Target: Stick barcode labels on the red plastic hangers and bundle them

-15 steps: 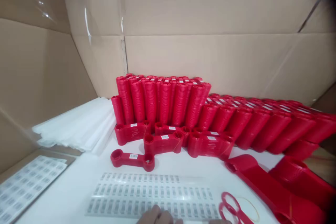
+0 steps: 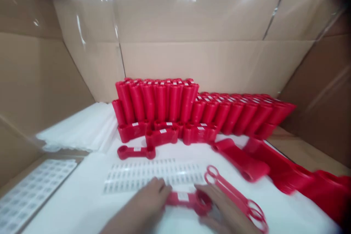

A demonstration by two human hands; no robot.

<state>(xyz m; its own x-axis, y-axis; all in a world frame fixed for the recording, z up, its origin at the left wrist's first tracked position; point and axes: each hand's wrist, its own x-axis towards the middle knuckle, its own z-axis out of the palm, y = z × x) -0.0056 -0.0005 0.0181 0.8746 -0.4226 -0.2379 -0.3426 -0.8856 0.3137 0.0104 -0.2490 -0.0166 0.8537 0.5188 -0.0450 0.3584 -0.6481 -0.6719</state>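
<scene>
Low at the front of the white table, a small stack of red plastic two-ring link pieces (image 2: 189, 202) lies between my hands, a white label on its top. My left hand (image 2: 150, 198) closes round the left end, hiding that ring. Around the right-hand ring curls my right hand (image 2: 223, 204), fingers on its far side and thumb in front; motion blurs it a little. Just beyond lies a sheet of printed labels (image 2: 153, 173). Flat red two-ring pieces (image 2: 233, 193) lie loose beside my right hand.
Behind stand tall rows of red stacks (image 2: 161, 102), with lower labelled bundles (image 2: 161, 137) before them. Larger red stacks (image 2: 244, 161) lie at right. White plastic sleeves (image 2: 79, 128) and more label sheets (image 2: 35, 190) are at left. Cardboard walls (image 2: 205, 58) enclose the table.
The view has tilted and shifted, showing more of the right side. Both hands have come further into view, now on a labelled red stack that was out of sight before.
</scene>
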